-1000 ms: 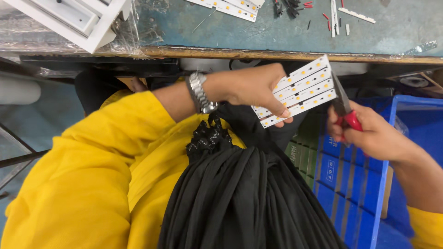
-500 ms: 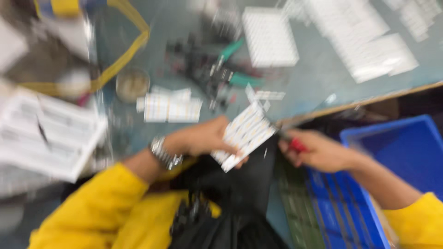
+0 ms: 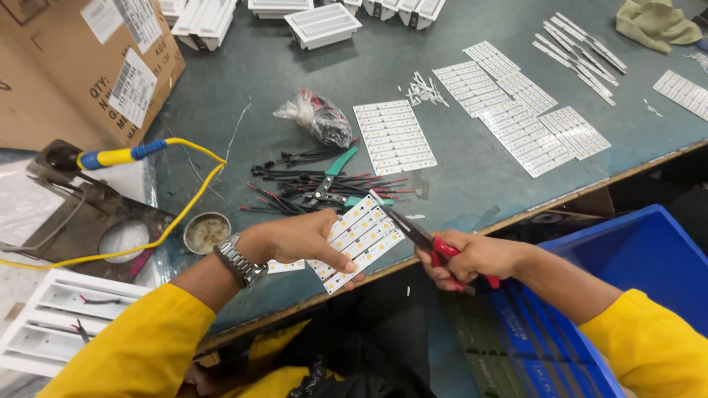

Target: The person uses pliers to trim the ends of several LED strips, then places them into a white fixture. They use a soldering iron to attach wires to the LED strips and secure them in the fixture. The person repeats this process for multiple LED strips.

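Note:
My left hand [image 3: 295,239] holds a white LED strip panel [image 3: 359,241] over the table's front edge. My right hand [image 3: 472,259] grips red-handled cutters [image 3: 424,239] whose dark jaws meet the panel's upper right corner. Both arms wear yellow sleeves, and a metal watch [image 3: 240,262] sits on the left wrist. Just behind the panel lie teal-handled pliers [image 3: 333,180] among red and black wires [image 3: 310,190].
More white LED panels [image 3: 394,136] are spread over the grey-green table [image 3: 472,169]. A soldering iron with a yellow cable [image 3: 122,156], a small tin [image 3: 206,232], a cardboard box [image 3: 74,66] and white housings [image 3: 323,23] stand left and back. A blue bin [image 3: 634,258] is at lower right.
The view has swung up from my lap to the table top. Both hands, with the panel and the cutters, have kept their grip and now sit at the table's edge.

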A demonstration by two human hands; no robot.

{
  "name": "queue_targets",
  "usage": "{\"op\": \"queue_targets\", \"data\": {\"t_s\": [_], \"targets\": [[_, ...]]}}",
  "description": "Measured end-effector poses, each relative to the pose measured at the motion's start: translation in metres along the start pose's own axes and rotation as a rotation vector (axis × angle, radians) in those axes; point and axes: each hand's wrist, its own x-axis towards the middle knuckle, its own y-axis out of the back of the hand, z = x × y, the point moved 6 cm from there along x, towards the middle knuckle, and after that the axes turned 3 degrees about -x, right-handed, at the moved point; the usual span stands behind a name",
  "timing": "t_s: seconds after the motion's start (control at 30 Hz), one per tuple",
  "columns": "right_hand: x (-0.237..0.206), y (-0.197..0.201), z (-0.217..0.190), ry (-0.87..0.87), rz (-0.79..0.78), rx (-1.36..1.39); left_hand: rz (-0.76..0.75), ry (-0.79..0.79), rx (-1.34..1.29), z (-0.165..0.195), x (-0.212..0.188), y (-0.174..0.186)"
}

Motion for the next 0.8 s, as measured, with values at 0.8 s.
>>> {"op": "queue_targets", "data": {"t_s": [0.8], "targets": [[-0.022, 0.133, -0.052, -0.193, 0.696, -1.709, 0.680, 0.419, 0.544, 0.056, -0.090, 0.070]]}}
